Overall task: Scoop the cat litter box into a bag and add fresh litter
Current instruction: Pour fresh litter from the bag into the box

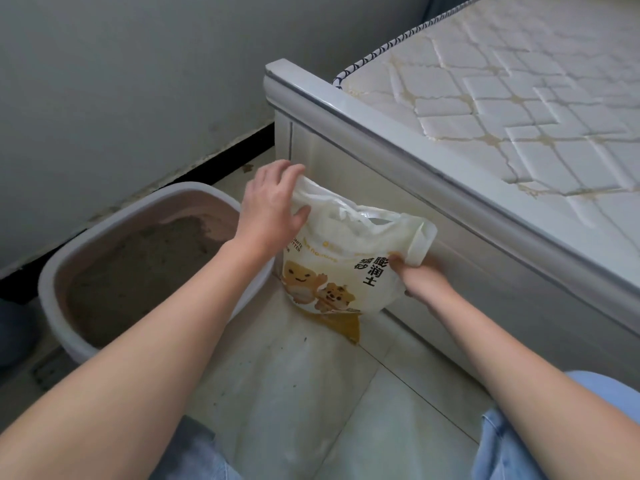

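Cream litter bag [332, 265] upright on tile floor [346, 393], against bed frame [467, 244], just right of litter box [52, 289]. Left hand [266, 202] grips top-left corner: fingers curled over edge, thumb on front. Right hand [420, 275] pinches top-right corner, fingers clamped. Both forearms stretched forward.

A home bedroom; bare quilted mattress [519, 109] on a white bed frame [363, 140]

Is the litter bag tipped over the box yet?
No: the litter bag sits upright beside the litter box, left hand and right hand gripping its upper corners.
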Demonstrator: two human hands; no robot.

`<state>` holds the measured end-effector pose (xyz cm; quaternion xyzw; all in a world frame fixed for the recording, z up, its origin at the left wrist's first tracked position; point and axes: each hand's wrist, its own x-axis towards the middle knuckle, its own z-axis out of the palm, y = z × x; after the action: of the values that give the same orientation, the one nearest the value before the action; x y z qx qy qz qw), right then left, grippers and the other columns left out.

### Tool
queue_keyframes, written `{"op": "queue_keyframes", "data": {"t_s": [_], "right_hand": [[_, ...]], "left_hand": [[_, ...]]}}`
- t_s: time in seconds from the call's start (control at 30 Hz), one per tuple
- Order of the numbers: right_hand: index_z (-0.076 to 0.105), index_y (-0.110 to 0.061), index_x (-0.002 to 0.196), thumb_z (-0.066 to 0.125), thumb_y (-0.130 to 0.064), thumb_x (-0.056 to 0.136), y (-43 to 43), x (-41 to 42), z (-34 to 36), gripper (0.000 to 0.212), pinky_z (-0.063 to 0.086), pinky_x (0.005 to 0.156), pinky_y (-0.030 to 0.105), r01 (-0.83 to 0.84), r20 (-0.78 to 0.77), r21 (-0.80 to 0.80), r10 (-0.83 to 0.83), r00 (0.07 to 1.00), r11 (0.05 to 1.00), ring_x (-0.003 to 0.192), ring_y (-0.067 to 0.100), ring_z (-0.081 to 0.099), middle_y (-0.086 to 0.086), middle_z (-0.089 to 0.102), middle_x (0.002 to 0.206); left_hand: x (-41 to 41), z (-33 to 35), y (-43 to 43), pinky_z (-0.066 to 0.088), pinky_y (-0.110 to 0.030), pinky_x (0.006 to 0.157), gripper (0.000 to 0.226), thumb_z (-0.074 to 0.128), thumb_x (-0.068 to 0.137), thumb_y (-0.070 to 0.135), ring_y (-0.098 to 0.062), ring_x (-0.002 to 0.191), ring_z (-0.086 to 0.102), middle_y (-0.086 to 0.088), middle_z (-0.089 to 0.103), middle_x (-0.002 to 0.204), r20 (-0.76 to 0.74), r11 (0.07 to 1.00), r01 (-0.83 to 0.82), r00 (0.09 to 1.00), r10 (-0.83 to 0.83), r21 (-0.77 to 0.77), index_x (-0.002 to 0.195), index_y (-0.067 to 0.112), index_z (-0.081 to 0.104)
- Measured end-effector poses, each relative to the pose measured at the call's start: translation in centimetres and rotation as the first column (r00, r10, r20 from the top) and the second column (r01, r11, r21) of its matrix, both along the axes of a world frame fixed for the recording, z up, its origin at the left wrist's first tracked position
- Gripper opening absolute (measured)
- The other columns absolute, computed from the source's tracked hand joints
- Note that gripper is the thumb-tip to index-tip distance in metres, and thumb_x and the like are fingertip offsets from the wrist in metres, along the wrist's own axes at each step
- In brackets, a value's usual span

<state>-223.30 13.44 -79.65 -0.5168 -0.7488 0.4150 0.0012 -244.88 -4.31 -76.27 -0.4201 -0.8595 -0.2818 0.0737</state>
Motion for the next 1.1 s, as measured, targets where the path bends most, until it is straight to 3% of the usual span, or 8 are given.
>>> {"op": "queue_keyframes", "data": {"t_s": [0.13, 0.27, 0.47, 0.57, 0.67, 0.83, 0.97, 1.1], "right_hand": [[0.064, -0.022, 0.114, 0.054, -0.07, 0.082, 0.3, 0.4, 0.0, 0.058, 0.056, 0.089, 0.047, 0.026, 0.035, 0.003, -0.026, 0.999, 1.0, 0.098, 0.028, 0.068, 0.002, 0.069, 0.106], [0.057, -0.016, 0.107, 0.043, -0.074, 0.087, -0.1, 0.3, 0.9, 0.062, 0.06, 0.074, 0.037, 0.064, 0.14, -0.117, -0.047, 0.989, 0.991, 0.082, 0.027, 0.072, 0.007, 0.068, 0.097], [0.068, 0.003, 0.097, 0.01, -0.08, 0.088, -1.3, -0.1, 1.9, 0.101, 0.055, 0.066, 0.03, 0.064, 0.309, -0.371, 0.058, 0.949, 0.926, 0.084, 0.03, 0.074, 0.016, 0.076, 0.087], [0.074, -0.002, 0.095, 0.012, -0.068, 0.097, -2.0, -1.3, 2.2, 0.091, 0.057, 0.081, 0.039, -0.035, 0.146, -0.348, 0.091, 0.985, 0.937, 0.09, 0.031, 0.073, 0.012, 0.077, 0.091], [0.074, -0.01, 0.102, 0.022, -0.052, 0.104, -3.7, -2.9, 2.8, 0.066, 0.055, 0.09, 0.041, -0.188, -0.05, -0.273, 0.181, 0.982, 0.943, 0.094, 0.024, 0.071, 0.004, 0.076, 0.096], [0.067, -0.018, 0.11, 0.043, -0.032, 0.104, -7.6, -5.7, 3.2, 0.029, 0.055, 0.092, 0.043, -0.449, -0.236, -0.2, 0.402, 0.885, 0.871, 0.099, 0.018, 0.069, -0.003, 0.074, 0.102], [0.067, -0.024, 0.104, 0.051, -0.032, 0.099, -8.5, -7.1, 2.9, 0.019, 0.056, 0.09, 0.04, -0.548, -0.182, -0.046, 0.532, 0.827, 0.835, 0.097, 0.011, 0.067, -0.008, 0.073, 0.101], [0.07, -0.022, 0.103, 0.05, -0.047, 0.093, -9.3, -8.3, 2.5, 0.033, 0.054, 0.094, 0.041, -0.653, -0.07, -0.142, 0.65, 0.756, 0.744, 0.098, 0.016, 0.068, -0.004, 0.074, 0.105]], "left_hand": [[1.4, -0.6, -0.2, 0.05, -0.045, 0.095, 0.089, 0.074, 0.084, 0.034, -0.028, 0.124, 0.055, -0.004, 0.05, 0.144, 0.371, 0.989, -0.124, 0.925, 0.088, 0.076, 0.153, 0.03, 0.019], [1.5, -0.8, -0.3, 0.053, -0.046, 0.094, 0.098, 0.074, 0.083, 0.042, -0.029, 0.121, 0.059, -0.004, 0.055, 0.143, 0.46, 0.982, -0.18, 0.878, 0.134, 0.057, 0.156, 0.031, 0.009], [1.3, -0.8, -0.1, 0.049, -0.046, 0.1, 0.101, 0.071, 0.083, 0.057, -0.028, 0.126, 0.056, -0.008, 0.056, 0.14, 0.601, 0.977, -0.212, 0.78, 0.174, -0.009, 0.157, 0.025, 0.01], [1.3, -0.8, -0.1, 0.049, -0.048, 0.102, 0.081, 0.061, 0.089, 0.058, -0.027, 0.126, 0.055, -0.008, 0.055, 0.141, 0.605, 0.982, -0.121, 0.774, 0.185, -0.145, 0.15, 0.012, 0.035], [2.0, -1.1, -0.2, 0.054, -0.043, 0.09, 0.051, 0.049, 0.097, 0.052, -0.024, 0.104, 0.063, -0.006, 0.066, 0.117, 0.63, 0.976, 0.021, 0.767, 0.124, -0.217, 0.126, 0.011, 0.06], [3.1, -1.9, -0.8, 0.044, -0.034, 0.067, 0.044, 0.037, 0.102, 0.048, -0.025, 0.087, 0.062, -0.004, 0.067, 0.091, 0.599, 0.976, 0.039, 0.794, 0.101, -0.216, 0.094, 0.014, 0.064], [2.1, -2.3, -2.9, 0.043, -0.036, 0.069, 0.045, 0.035, 0.102, 0.046, -0.027, 0.085, 0.06, -0.004, 0.065, 0.084, 0.548, 0.977, -0.066, 0.819, 0.17, -0.204, 0.078, 0.017, 0.059], [1.3, -3.4, -4.9, 0.041, -0.038, 0.066, 0.044, 0.036, 0.103, 0.048, -0.028, 0.082, 0.059, -0.003, 0.063, 0.08, 0.517, 0.965, -0.135, 0.823, 0.235, -0.224, 0.076, 0.019, 0.054]]}}
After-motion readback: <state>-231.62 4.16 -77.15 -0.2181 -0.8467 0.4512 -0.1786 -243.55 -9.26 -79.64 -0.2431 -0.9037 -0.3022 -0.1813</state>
